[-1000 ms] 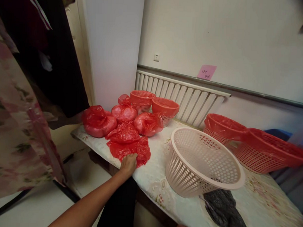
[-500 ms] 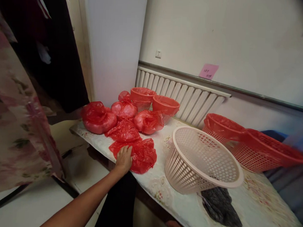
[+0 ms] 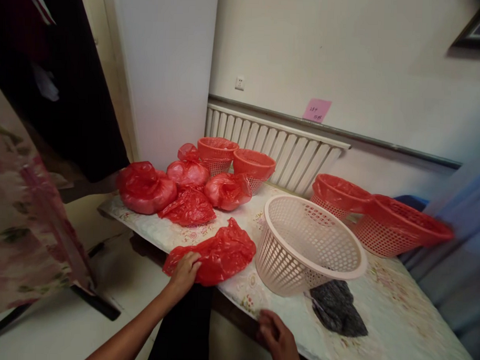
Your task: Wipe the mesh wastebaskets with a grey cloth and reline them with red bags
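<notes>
My left hand [image 3: 185, 272] grips the near edge of a crumpled red plastic bag [image 3: 225, 253], which lies at the front of the table. At the table's front edge is my right hand [image 3: 276, 333], its fingers loosely curled with nothing visible in them. A pale pink mesh basket [image 3: 284, 260] stands just beyond the right hand. By its base lies a crumpled black plastic bag [image 3: 338, 309]. Behind the bag in my left hand sits another flattened red bag [image 3: 189, 207].
Several filled red bags [image 3: 147, 190] sit at the table's left end. Two small baskets lined with red bags [image 3: 254, 165] stand near the radiator [image 3: 281, 139]. Two more lined baskets [image 3: 396, 227] are at the right. A floral cloth [image 3: 401, 311] covers the table. Fabric-covered furniture [image 3: 22, 209] stands left.
My left hand has pulled the red bag toward me, away from the flattened one behind it. My right hand has risen into view at the table edge. The view has shifted slightly right.
</notes>
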The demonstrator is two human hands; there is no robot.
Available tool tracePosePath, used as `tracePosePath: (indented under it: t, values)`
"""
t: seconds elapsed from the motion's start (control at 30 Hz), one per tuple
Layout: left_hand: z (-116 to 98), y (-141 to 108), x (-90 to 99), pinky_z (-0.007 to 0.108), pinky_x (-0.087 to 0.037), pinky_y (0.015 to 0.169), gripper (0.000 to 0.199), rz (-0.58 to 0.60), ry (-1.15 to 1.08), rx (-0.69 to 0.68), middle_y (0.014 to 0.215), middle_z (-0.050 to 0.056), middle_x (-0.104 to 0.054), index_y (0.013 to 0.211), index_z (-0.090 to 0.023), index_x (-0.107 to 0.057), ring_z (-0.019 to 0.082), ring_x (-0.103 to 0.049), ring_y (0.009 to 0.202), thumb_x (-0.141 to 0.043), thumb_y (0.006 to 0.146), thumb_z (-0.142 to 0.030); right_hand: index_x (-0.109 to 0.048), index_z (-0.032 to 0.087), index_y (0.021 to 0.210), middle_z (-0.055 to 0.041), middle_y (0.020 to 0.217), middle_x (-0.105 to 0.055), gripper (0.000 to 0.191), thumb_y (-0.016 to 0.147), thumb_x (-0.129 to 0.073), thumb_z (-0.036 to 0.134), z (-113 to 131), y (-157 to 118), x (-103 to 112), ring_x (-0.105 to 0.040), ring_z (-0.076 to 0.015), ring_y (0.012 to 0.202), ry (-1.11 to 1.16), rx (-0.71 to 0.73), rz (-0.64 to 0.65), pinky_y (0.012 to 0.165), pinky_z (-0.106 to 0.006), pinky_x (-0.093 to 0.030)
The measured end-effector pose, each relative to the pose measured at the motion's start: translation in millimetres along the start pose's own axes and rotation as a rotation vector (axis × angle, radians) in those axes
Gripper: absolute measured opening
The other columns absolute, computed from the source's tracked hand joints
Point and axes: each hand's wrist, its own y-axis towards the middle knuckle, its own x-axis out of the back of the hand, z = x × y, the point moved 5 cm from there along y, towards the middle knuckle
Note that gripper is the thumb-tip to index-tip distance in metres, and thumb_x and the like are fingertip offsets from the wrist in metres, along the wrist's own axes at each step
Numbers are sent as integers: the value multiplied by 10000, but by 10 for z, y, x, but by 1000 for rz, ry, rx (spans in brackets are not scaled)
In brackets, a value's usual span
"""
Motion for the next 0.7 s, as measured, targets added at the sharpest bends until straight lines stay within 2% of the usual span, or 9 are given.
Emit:
tracePosePath:
  t: [0.07,0.13,0.23,0.3,0.37,0.5,0.53,0.6,0.7]
  values:
    - [-188,-204,6,356,-457,892,239,20,-24,-62,944,72,-635,804,-198,-604,216,-576,935,-376,873,-223,-599,219,1157,-109,1110,-668,615,661,-695,570,162,143,-21,-676,-280,902,243,-62,-1,745,-380,-556]
    - [-371,-418,-1,352,-446,898,222,52,-43,-140,974,65,-631,821,-206,-610,212,-560,956,-393,867,-190,-529,228,1252,-108,1210,-624,668,700,-679,574,340,263,-94,-666,-265,954,460,-112,30,745,-375,-555]
    - [-550,-680,-64,345,-454,828,202,168,-59,-267,936,51,-628,781,-208,-604,208,-552,905,-428,840,-131,-507,217,1272,-89,1152,-655,694,671,-746,468,512,373,-243,-678,-235,904,647,-124,84,739,-351,-546]
    - [-549,-758,-111,340,-460,829,151,251,-84,-282,927,41,-639,770,-211,-604,205,-561,901,-477,838,-163,-535,193,1235,-70,1025,-700,731,576,-821,327,498,396,-330,-690,-222,806,674,-146,100,735,-346,-541]
    - [-461,-726,-89,362,-447,908,118,225,-91,-229,1017,53,-650,838,-213,-618,218,-564,984,-505,856,-240,-588,176,1158,-48,910,-720,684,523,-834,244,418,396,-374,-687,-215,726,642,-166,89,708,-344,-539]
    - [-218,-472,113,453,-312,1074,373,-48,97,-48,1325,150,-525,1186,-153,-553,294,-417,1265,-472,887,-361,-659,166,972,-42,851,-721,416,579,-767,249,311,374,-321,-665,-204,700,545,-105,49,641,-302,-521]
    - [-176,-401,129,464,-282,1089,449,-52,154,-13,1386,167,-470,1266,-136,-499,305,-364,1314,-475,883,-368,-662,169,947,-38,848,-719,365,597,-738,238,314,364,-298,-656,-193,690,519,-82,47,624,-284,-510]
    - [-107,-276,91,477,-252,1095,548,28,219,48,1449,179,-399,1355,-129,-413,313,-311,1357,-502,862,-350,-664,177,909,-23,826,-711,287,623,-671,201,352,338,-267,-633,-170,661,463,-39,58,594,-252,-481]
    - [-39,-181,-46,468,-335,1015,493,170,208,101,1306,159,-550,1244,-168,-526,324,-455,1240,-599,775,-300,-665,185,859,-10,804,-698,226,648,-588,163,453,283,-253,-621,-167,696,365,19,78,597,-231,-455]
